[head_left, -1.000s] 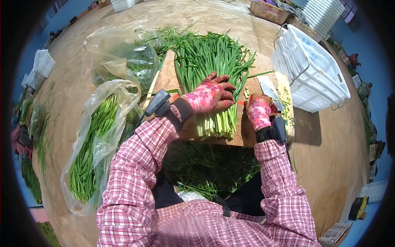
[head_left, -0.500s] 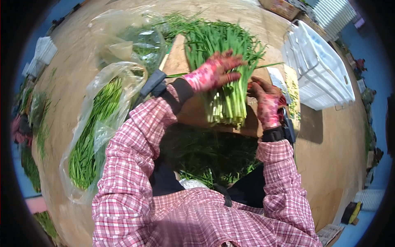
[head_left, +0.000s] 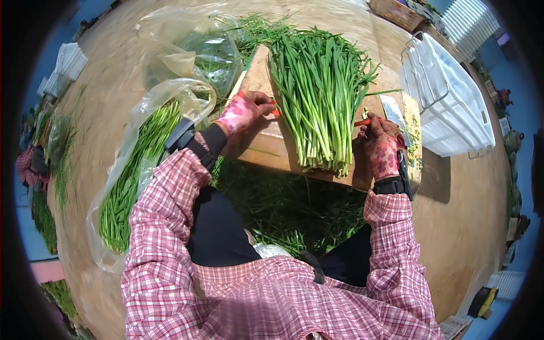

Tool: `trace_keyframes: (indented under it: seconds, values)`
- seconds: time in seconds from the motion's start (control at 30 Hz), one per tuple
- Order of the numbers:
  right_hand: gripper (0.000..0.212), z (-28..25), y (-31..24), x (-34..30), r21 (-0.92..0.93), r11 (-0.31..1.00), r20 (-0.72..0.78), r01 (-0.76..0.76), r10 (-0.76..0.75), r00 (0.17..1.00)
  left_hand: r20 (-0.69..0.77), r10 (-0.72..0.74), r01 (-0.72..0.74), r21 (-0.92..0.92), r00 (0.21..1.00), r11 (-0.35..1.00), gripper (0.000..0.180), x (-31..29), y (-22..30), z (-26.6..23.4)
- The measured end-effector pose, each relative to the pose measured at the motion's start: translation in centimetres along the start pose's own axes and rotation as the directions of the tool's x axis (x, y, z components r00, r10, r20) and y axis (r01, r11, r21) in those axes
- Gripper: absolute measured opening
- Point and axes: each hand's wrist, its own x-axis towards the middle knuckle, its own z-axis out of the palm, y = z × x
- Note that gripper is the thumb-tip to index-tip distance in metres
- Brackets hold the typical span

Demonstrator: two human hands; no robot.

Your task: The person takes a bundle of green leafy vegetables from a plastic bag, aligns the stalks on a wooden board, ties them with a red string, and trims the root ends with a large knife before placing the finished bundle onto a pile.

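Note:
A thick bunch of garlic chives (head_left: 320, 102) lies on a small wooden board (head_left: 260, 139), its leaves pointing away from me and its pale cut ends near the front edge. Just left of the bunch, my left hand (head_left: 243, 111) is closed in a pinch on a red tie (head_left: 275, 109). On the other side my right hand (head_left: 381, 144) is closed on a red strip, apparently the same tie; any stretch between them is hidden by the chives. Both hands wear pink patterned gloves with bare fingertips.
An open plastic bag of chives (head_left: 141, 164) lies to the left, with another clear bag (head_left: 192, 51) behind it. A white plastic crate (head_left: 445, 96) stands at the right. Small cut scraps (head_left: 412, 133) sit on the board's right side. Loose greens (head_left: 294, 209) lie below the board.
My left hand has come off the top of the chives and moved left, now pinching the red tie. My right hand has shifted slightly right and down. The bunch shows uncovered.

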Motion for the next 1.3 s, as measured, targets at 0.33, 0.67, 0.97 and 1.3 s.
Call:
trace_keyframes:
  seconds: [0.33,0.67,0.97,1.3]
  values:
    - [0.021,5.2,-1.4,2.3,-0.32,0.939,-0.004,0.126,-0.134,0.991,0.179,0.399,-0.371,-0.171,0.899,0.913,0.016,3.2,4.6,7.2]
    - [0.025,10.0,-3.2,-0.3,-0.314,0.949,0.382,0.014,0.113,0.917,-0.045,0.28,-0.278,-0.34,0.959,0.898,0.014,-5.1,5.3,7.9]
    - [0.026,7.4,-9.9,3.2,-0.782,0.622,0.308,0.044,0.325,0.894,-0.132,0.135,-0.167,-0.272,0.982,0.948,0.018,-4.8,5.1,14.2]
    - [0.012,6.9,-1.1,-1.0,-0.858,-0.339,0.509,0.386,-0.659,0.554,-0.235,0.447,-0.386,0.264,0.863,0.884,0.011,-5.7,5.4,14.1]
